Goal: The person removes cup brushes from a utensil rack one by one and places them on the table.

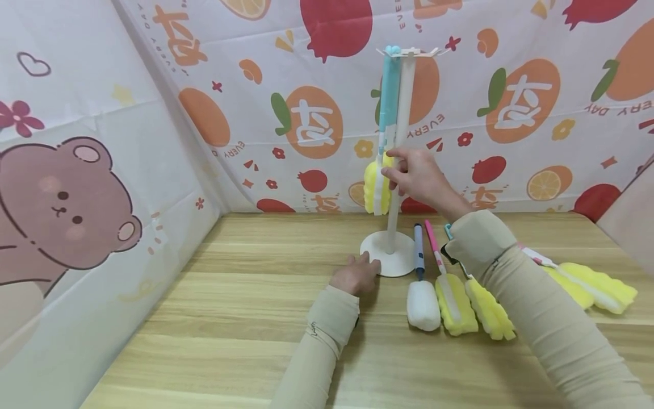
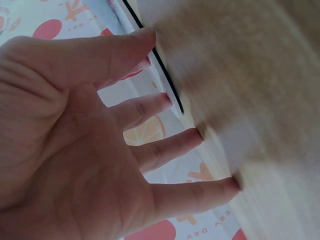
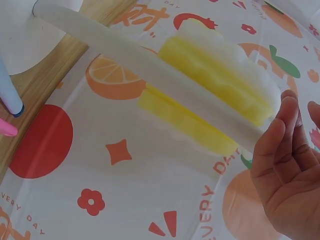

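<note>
A white stand (image 1: 403, 108) rises from a round base (image 1: 373, 245) and carries a ring of hooks (image 1: 416, 53) on top. From the hooks, beside the pole, hangs a sponge brush (image 1: 378, 184) with a teal handle (image 1: 390, 91) and a yellow and white head; two teal tips show above. My right hand (image 1: 421, 173) is at the top of that head (image 3: 220, 75), thumb and forefinger apart; the wrist view shows its fingers bent slightly by the sponge. My left hand (image 1: 356, 275) rests at the base's near-left edge, fingers spread, some fingertips on the table (image 2: 260, 150).
Right of the base lie a white sponge brush (image 1: 423, 307) with a blue-grey handle, a yellow one (image 1: 457, 307) with a pink handle, and more yellow brushes (image 1: 608, 287), partly behind my right sleeve (image 1: 541, 307). A fruit-printed cloth (image 1: 327, 68) hangs behind.
</note>
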`<act>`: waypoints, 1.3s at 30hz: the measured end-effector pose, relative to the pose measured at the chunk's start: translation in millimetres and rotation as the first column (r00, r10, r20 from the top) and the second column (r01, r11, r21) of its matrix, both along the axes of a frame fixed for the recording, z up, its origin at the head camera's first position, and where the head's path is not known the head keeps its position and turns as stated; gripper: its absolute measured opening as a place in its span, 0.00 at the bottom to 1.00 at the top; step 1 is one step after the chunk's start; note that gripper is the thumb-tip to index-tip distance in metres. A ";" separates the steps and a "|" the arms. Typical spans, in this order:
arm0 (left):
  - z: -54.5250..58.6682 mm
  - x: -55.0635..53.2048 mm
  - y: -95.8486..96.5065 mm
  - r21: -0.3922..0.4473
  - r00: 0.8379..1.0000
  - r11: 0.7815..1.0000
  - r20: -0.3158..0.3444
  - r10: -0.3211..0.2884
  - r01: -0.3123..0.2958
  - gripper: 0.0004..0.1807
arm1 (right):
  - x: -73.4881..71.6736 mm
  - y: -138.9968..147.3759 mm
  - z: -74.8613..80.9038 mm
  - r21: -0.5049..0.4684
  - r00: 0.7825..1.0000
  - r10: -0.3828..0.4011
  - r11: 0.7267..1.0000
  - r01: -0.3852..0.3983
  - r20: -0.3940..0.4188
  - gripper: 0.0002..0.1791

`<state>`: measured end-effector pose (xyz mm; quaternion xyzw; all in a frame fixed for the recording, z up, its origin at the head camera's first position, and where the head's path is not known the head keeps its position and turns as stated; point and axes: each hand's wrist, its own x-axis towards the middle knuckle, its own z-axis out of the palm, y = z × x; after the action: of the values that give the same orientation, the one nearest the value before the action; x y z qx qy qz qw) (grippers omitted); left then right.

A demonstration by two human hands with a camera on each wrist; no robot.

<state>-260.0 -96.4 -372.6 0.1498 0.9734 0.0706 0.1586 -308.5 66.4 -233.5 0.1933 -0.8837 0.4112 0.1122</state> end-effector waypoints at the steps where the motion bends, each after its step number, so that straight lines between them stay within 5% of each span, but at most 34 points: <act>1: -0.4 0.2 0.0 -0.001 1.000 1.000 -0.002 -0.001 0.001 0.17 | 0.1 -0.9 -0.6 0.000 1.000 0.001 1.000 -0.001 0.004 0.29; 12: -0.1 0.5 0.6 -0.001 1.000 1.000 0.005 -0.006 0.006 0.16 | 0.4 -19.7 2.0 -0.074 0.997 0.040 0.997 -0.034 0.073 0.42; 20: 1.0 0.3 3.0 -0.017 1.000 1.000 0.004 -0.008 0.008 0.14 | -2.4 -27.2 6.7 -0.153 0.999 -0.008 0.988 0.014 0.041 0.41; 39: 0.4 -0.1 0.6 -0.022 1.000 1.000 0.007 0.010 -0.010 0.14 | -10.8 -41.1 10.7 -0.240 0.994 -0.094 0.965 0.107 0.063 0.26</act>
<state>-260.1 -95.8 -372.1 0.1429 0.9743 0.0612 0.1631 -319.3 25.3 -222.9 0.1224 -0.8380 0.5149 0.1331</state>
